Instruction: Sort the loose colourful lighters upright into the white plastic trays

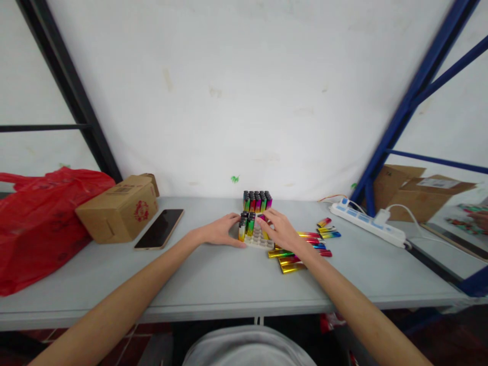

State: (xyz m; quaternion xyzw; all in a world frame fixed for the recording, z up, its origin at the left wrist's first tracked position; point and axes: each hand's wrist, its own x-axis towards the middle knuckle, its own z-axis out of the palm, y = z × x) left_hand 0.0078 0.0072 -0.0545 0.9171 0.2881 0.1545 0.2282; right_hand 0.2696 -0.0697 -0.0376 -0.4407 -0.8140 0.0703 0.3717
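Table point(213, 274), grey, hard against a blank white wall, white tray point(260, 241) dead centre. Left hand point(221, 231) cupped round the tray's left edge; right hand point(281, 231) pinching a pink lighter point(262, 217) over its far side, loose lighters point(301, 251) just right of the tray. Behind the tray, a full tray point(257, 201). Off left, phone point(160, 229), cardboard box point(118, 209), red bag point(34, 229) — off right, power strip point(368, 222), blue rack point(400, 112).

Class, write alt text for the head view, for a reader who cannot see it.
The left hand touches the side of a white tray partly filled with upright lighters on a grey table, while the right hand touches a pink lighter at it. Loose lighters lie to its right.
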